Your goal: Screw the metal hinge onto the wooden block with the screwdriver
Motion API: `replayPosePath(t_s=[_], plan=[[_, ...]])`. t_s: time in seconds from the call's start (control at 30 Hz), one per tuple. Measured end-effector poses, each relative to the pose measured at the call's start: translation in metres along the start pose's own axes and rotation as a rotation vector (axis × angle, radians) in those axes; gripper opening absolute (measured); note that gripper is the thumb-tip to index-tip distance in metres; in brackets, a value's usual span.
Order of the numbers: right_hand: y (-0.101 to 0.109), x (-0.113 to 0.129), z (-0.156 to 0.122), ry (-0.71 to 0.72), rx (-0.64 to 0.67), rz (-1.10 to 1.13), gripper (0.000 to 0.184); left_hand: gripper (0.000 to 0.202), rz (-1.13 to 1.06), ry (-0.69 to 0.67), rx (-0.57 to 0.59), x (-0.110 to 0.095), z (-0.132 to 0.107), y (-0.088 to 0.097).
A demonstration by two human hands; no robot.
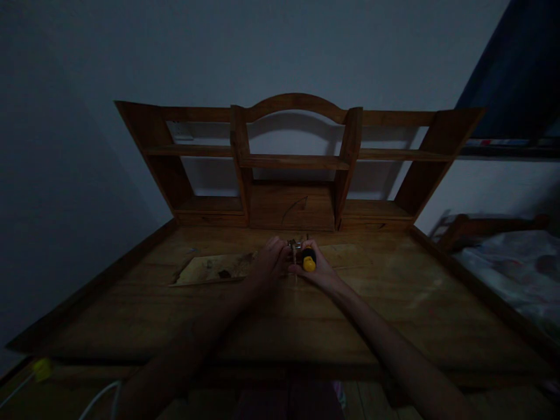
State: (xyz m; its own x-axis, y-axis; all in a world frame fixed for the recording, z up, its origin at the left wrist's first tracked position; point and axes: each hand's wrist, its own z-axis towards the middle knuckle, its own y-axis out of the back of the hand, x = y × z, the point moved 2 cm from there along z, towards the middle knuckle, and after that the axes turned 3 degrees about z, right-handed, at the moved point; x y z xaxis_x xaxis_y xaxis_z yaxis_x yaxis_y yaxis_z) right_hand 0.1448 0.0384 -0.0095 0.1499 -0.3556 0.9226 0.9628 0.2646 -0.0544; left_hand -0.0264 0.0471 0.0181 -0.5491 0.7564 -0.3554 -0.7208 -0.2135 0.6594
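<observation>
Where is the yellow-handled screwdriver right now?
Head view: the screwdriver is held in the right hand at the middle of the desk, beside a small metal part by the left hand, in front of the shelf unit.

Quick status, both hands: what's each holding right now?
Left hand: closed on a small metal part.
Right hand: closed on a screwdriver.

This is a bedroom in a home, dimly lit. Under the fingers (280,251) runs a wooden desk (394,303), and just beyond them its shelved hutch (293,160) stands against a plain wall (262,52). Well off to the right of the fingers, a bed (511,274) with patterned bedding, wooden frame showing. A white cable (98,396) trails low to their left.
</observation>
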Motion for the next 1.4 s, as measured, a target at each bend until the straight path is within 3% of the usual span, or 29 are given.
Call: replayPosePath(t_s=[0.27,0.47,0.67,0.93,1.17,1.4], plan=[[-0.0020,0.0051,0.0000,-0.030,-0.005,0.005,0.060,0.027,-0.035,0.014,-0.018,-0.0022,-0.0027,0.0016],[-0.0047,0.0084,-0.0006,-0.043,-0.011,0.007,0.063,0.034,0.015,0.062,-0.018,0.0049,-0.0025,-0.0036],[-0.0019,0.0028,0.0000,-0.029,-0.021,0.008,0.061,0.025,-0.094,0.066,-0.006,0.0013,-0.0037,-0.0007],[-0.0027,0.0053,-0.0005,-0.030,-0.013,-0.010,0.061,0.037,0.001,0.122,0.014,0.0042,-0.0017,-0.0020],[-0.0031,0.0069,0.0007,-0.033,-0.017,0.018,0.062,0.023,-0.088,0.074,0.005,-0.0044,-0.0041,0.0032],[-0.0056,0.0086,-0.0008,-0.048,0.007,0.013,0.063,0.034,-0.012,0.049,-0.011,0.0052,-0.0011,-0.0023]])
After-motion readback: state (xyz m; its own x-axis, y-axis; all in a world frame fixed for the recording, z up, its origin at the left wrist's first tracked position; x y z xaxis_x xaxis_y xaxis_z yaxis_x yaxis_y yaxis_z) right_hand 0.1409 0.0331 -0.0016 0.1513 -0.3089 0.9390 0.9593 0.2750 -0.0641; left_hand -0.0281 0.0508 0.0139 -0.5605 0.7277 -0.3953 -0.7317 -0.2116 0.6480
